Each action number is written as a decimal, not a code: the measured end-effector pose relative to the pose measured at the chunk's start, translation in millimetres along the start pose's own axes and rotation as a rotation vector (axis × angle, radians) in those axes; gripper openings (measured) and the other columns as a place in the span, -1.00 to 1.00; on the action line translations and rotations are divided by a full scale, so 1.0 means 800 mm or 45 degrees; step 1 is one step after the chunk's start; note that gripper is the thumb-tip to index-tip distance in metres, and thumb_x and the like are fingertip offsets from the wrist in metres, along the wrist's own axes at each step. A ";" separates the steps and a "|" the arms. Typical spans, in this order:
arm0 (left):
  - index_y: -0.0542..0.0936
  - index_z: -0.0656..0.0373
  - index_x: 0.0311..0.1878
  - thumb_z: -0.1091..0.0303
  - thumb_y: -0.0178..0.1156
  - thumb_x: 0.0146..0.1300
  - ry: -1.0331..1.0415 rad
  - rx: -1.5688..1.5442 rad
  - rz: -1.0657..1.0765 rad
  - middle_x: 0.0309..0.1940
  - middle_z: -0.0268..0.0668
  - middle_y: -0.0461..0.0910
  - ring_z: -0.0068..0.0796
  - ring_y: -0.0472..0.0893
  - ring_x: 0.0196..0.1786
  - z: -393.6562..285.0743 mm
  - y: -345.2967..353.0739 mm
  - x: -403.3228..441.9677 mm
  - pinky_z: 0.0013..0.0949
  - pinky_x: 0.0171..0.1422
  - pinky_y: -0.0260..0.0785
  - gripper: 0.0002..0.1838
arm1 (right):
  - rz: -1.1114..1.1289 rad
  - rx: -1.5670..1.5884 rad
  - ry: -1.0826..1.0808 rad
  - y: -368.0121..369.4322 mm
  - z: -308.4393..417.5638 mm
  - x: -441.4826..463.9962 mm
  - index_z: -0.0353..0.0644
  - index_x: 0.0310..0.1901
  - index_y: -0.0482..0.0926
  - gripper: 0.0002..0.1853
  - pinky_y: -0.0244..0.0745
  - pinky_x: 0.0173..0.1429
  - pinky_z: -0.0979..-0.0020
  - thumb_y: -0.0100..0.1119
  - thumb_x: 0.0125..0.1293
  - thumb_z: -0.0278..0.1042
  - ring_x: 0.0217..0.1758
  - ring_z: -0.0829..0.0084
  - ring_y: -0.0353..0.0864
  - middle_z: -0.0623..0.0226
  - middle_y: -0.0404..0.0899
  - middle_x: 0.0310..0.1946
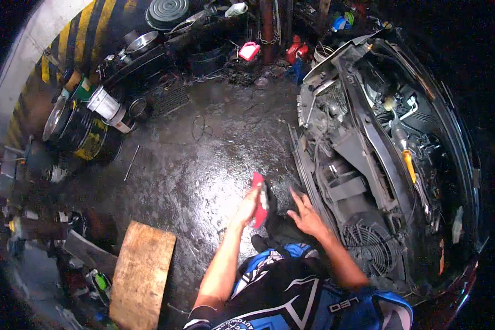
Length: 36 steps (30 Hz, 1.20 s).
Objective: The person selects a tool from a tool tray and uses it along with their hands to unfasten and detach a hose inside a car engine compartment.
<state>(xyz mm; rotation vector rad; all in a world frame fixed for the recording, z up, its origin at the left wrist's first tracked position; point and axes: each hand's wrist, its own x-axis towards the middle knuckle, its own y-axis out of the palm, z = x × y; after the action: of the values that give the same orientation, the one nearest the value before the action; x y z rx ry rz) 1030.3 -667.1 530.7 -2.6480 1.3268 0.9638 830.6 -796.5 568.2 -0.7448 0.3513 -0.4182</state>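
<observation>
My left hand (247, 207) is closed around what looks like a red rag (258, 217), held above the wet, dark floor in front of my body. A pale patch shows along the rag's right side; what it is I cannot make out. To the right, my right hand (309, 219) is empty, with its fingers spread apart. It is near the front edge of a car with its engine bay exposed (363, 126), and I cannot tell whether it touches anything. A round fan grille (368, 247) lies below and right of that hand.
A wooden board (143, 275) is at lower left. A thin metal bar (132, 163) lies on the floor, near a loop of wire (202, 131). Left stand a black drum (80, 132) and white bucket (105, 103). Red containers (297, 51) stand at the back. An orange-handled tool (409, 165) rests in the engine bay.
</observation>
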 end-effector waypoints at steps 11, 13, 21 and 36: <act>0.53 0.28 0.15 -0.02 -0.01 0.53 0.228 0.266 -0.341 -0.08 -0.20 0.62 -0.46 0.56 -0.02 -0.157 -0.059 0.297 -0.35 0.11 0.42 -0.50 | -0.095 0.128 -0.746 0.042 -0.008 0.413 -0.24 0.24 0.46 -0.39 0.39 0.39 0.08 0.28 0.15 -0.19 0.31 -0.11 0.43 -0.13 0.41 0.28; 0.57 0.24 0.09 -0.06 0.00 0.51 0.298 0.196 -0.375 -0.21 -0.30 0.62 -0.51 0.56 -0.16 -0.244 -0.070 0.328 -0.36 -0.05 0.43 -0.50 | -0.065 0.252 -0.636 0.015 0.024 0.489 -0.24 0.32 0.36 -0.31 0.54 0.23 0.05 0.27 0.16 -0.19 0.17 -0.14 0.55 -0.16 0.31 0.35; 0.35 0.31 0.37 0.18 0.28 0.33 0.677 0.359 -0.293 0.13 -0.08 0.56 -0.24 0.52 0.17 -0.429 -0.083 0.519 -0.21 0.34 0.31 -0.36 | -0.302 0.012 -0.556 -0.089 0.049 0.737 -0.35 0.22 0.39 -0.33 0.40 0.35 0.03 0.28 0.14 -0.10 0.24 -0.11 0.49 -0.18 0.47 0.18; 0.52 0.26 0.20 0.16 0.22 0.38 0.190 0.635 0.386 -0.08 -0.28 0.63 -0.46 0.58 -0.05 -0.627 -0.139 0.964 -0.33 0.07 0.43 -0.55 | -0.127 -0.204 0.720 -0.171 -0.043 0.874 -0.09 0.38 0.38 -0.38 0.48 0.29 0.05 0.03 0.45 0.14 0.21 -0.16 0.55 -0.22 0.49 0.21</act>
<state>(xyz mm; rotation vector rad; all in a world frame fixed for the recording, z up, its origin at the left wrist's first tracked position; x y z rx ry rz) 1713.8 -1291.8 494.8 -2.2128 1.7600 0.3758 1384.2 -1244.1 531.1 -0.7945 0.8886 -0.7014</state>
